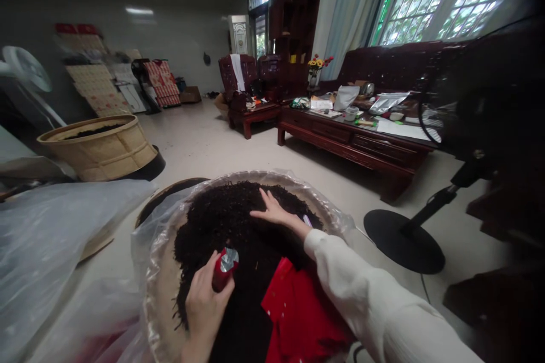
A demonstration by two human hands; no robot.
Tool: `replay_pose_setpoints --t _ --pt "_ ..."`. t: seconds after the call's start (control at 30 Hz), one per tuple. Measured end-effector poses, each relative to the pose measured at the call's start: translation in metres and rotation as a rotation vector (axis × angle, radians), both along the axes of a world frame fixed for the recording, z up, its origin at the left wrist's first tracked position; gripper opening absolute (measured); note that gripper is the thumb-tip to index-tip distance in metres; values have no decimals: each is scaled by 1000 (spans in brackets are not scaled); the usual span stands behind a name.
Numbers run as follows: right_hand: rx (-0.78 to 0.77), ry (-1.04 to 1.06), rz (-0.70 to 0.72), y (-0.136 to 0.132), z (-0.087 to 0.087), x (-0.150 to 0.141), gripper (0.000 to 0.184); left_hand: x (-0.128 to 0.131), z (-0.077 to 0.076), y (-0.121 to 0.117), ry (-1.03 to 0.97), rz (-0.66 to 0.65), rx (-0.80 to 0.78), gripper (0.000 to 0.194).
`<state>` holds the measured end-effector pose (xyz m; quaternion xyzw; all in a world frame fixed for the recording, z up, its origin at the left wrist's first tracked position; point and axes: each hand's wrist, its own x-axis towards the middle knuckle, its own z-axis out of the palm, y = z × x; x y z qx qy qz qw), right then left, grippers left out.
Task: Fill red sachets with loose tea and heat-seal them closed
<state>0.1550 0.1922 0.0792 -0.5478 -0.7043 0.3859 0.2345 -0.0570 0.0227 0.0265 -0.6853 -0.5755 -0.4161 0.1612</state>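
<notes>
My left hand point(208, 289) is wrapped round a small red foil pouch point(224, 268) whose silvery inside shows at its top. The pouch is held upright above dark, loose, twisted leaves point(221, 210) that look like dried tea. My right hand point(275, 210) reaches over the far part of the heap, fingers spread, with nothing seen in it. The leaves lie in a wide round basket point(164, 272) lined with clear plastic. On the near right part of the heap rest red packets point(298, 317), partly behind my right sleeve. A small pale object point(307, 220) lies near my right wrist.
A second round basket point(102, 153) with dark contents stands at the left, near a white fan point(28, 68). Clear plastic sheeting point(63, 238) covers the near left. At the right are a black stand fan's base point(404, 241) and a cluttered wooden table point(353, 144).
</notes>
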Motion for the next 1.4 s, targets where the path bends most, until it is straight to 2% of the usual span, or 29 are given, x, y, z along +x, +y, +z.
replay_pose_setpoints --t 0.07,0.13,0.23,0.33,0.43,0.53,0.67,0.8,0.87,0.97,1.03,1.13,1.23,1.4 --pt "-1 -220 54 -4 -10 -9 118 -3 -4 0 -28 21 -39 43" --pt "75 -324 99 -18 -19 -21 119 -6 -8 1 -55 43 -82 45" --pt "175 -357 123 -42 -29 -34 108 -9 -9 3 -81 78 -113 46" --pt "175 -353 89 -54 -34 -38 102 -10 -7 4 -83 87 -132 47" --pt "226 -291 105 -56 -39 -39 86 -9 -4 3 -83 83 -143 46" --pt "290 -123 133 -52 -42 -40 64 -9 -2 1 -84 105 -143 45" --pt "203 186 59 -42 -39 -37 43 -12 -1 1 -81 114 -139 45" --pt "143 304 59 -38 -31 -30 35 -13 -1 3 -86 133 -141 44" --pt "-14 429 63 -42 -25 -26 38 -12 -1 6 -98 135 -159 44" --pt "-333 677 70 -52 -9 -24 51 -10 0 10 -105 122 -200 45" --pt "-389 718 98 -59 5 -23 54 -7 3 13 -94 114 -227 45" --pt "-190 593 183 -66 29 -21 43 -1 9 16 -92 102 -275 45" --pt "58 425 346 -70 47 -20 32 4 14 18 -111 92 -309 45" --pt "282 144 596 -73 61 -22 34 9 13 18 -124 62 -292 44"
